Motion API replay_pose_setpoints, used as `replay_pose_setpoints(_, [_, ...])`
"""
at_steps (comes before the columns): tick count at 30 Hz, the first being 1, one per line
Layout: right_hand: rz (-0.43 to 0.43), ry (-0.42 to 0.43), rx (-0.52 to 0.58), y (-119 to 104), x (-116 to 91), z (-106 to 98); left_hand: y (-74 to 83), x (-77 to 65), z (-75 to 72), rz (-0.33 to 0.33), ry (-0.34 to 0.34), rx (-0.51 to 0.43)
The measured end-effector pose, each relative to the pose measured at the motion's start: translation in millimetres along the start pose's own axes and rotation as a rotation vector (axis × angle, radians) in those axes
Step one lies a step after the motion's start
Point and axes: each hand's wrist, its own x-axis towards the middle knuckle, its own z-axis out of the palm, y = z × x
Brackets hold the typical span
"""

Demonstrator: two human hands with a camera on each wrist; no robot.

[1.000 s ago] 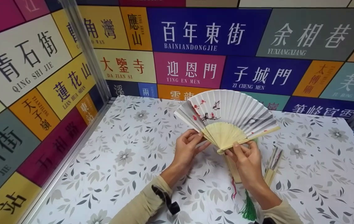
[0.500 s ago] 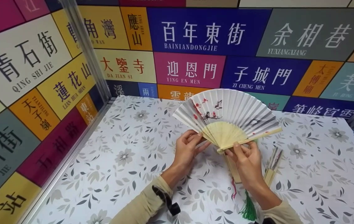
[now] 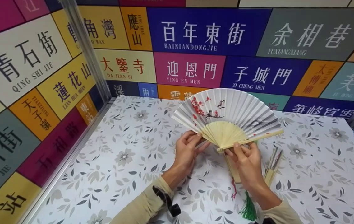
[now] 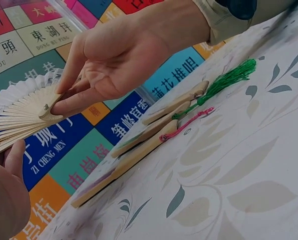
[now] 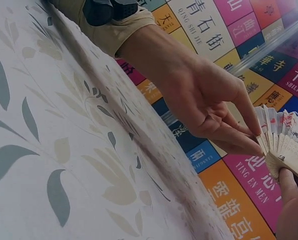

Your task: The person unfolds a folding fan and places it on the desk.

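Observation:
A folding fan (image 3: 237, 109) is spread wide in the air above the table in the head view. Its pleated white leaf shows red blossoms, birds and a grey landscape over pale ribs. My left hand (image 3: 185, 152) pinches the left outer rib between thumb and fingers. My right hand (image 3: 247, 163) pinches the right outer rib close to the pivot, thumb on the near side. Beneath the right hand lies a folded fan (image 3: 233, 172) with a red cord (image 3: 234, 188). A green tassel (image 3: 249, 207) shows next to it. Another folded fan (image 3: 273, 166) lies to the right.
The table (image 3: 127, 174) wears a white cloth with grey leaves and flowers. Panels printed with Chinese place names (image 3: 189, 70) stand behind it and on the left. A clear vertical strip (image 3: 85, 49) covers their corner. Three folded fans (image 4: 138, 155) lie side by side in the left wrist view.
The fan has spread slightly wider, its right edge shifting right and down, and more red blossoms show on its left part. Both hands stay nearly in place, holding the same ribs.

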Motion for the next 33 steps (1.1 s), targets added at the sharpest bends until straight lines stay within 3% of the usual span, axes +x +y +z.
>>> replay_pose_setpoints(33, [0.078,0.036,0.038,-1.0,1.5,0.7,-3.8,-2.9,1.0,0.017,0.046,-0.068])
